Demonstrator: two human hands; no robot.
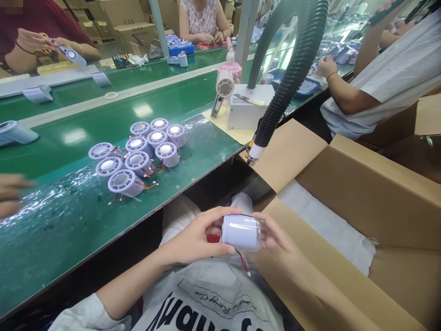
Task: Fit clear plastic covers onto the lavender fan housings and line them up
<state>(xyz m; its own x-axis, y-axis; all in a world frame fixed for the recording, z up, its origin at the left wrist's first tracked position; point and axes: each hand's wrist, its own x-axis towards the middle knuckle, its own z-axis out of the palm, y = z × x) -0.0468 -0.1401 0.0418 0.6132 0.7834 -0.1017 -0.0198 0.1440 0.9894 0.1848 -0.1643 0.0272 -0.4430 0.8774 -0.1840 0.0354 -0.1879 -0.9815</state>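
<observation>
"Lavender cylinder [241,229], just below the middle of the frame: you have it lying on its side, up off the bench, between your two hands."

"How does your left hand [195,236] stand?"

"Part-closed. Your thumb lies along the lower edge and your fingers curve over the top, gripping the end toward the left of the frame."

"And your right hand [280,241]?"

"You have it curled at the opposite end, where a clear rim shows. Some of its fingertips are hidden, so I can't tell how tightly they press."

"Anything hanging from your piece?"

"Yes, thin wires [244,261] drop below it, with a small white connector [249,273] at the tip."

"What lies around you?"

"Left of centre, ten similar lavender housings [138,161] stand grouped on the green bench [79,234], their round grilles facing up. At the right of the frame, beside you, an open cardboard box [389,184] has a white sheet [324,225] inside. A black corrugated hose [289,78] bends down at upper right of centre, near a white unit [246,112] and a handheld fan [224,87]."

"Who else is near you?"

"A co-worker's blurred hand [12,193] enters at the left edge. Another person in white [396,69] sits at upper right."
</observation>
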